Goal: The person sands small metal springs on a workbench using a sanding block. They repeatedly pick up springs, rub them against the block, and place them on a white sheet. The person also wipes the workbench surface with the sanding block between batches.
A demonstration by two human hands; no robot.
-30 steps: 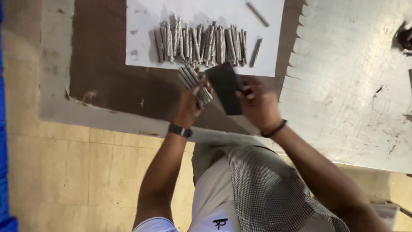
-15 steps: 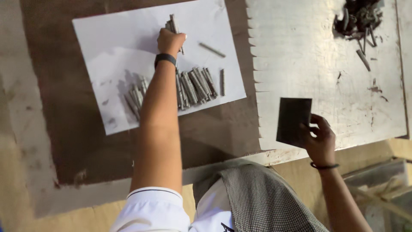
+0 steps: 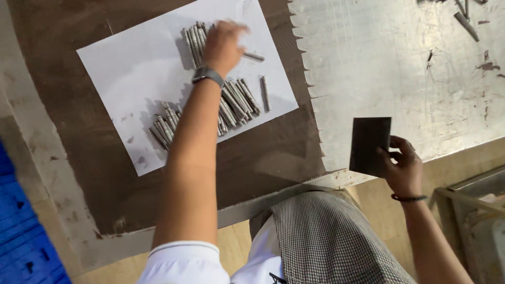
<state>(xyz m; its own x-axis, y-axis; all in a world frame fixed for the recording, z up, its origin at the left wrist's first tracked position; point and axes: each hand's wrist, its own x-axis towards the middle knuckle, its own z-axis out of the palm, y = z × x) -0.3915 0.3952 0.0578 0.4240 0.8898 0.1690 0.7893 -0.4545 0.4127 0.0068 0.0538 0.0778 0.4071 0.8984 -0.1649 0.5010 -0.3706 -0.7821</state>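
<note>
My left hand (image 3: 223, 44), with a dark watch (image 3: 206, 74) on the wrist, reaches over a white paper sheet (image 3: 126, 68). Its fingers are loosely spread and blurred, with nothing visible in them. A small bundle of grey threaded rods (image 3: 193, 42) lies just left of it. A longer row of the same rods (image 3: 236, 100) runs under my forearm, and one loose rod (image 3: 254, 56) lies right of the hand. My right hand (image 3: 402, 168) holds a dark rectangular plate (image 3: 370, 144) upright near the table's front edge.
The paper lies on a brown board (image 3: 79, 173). To its right is a scratched metal sheet (image 3: 400, 68) with a saw-toothed left edge. Metal scraps (image 3: 465, 21) lie at the far right. A blue crate (image 3: 21, 236) stands at the lower left and a metal frame (image 3: 473, 210) at the lower right.
My left hand carried a bundle of rods away from the plate to the far part of the paper and let go. My right hand with the plate drew back to the right.
</note>
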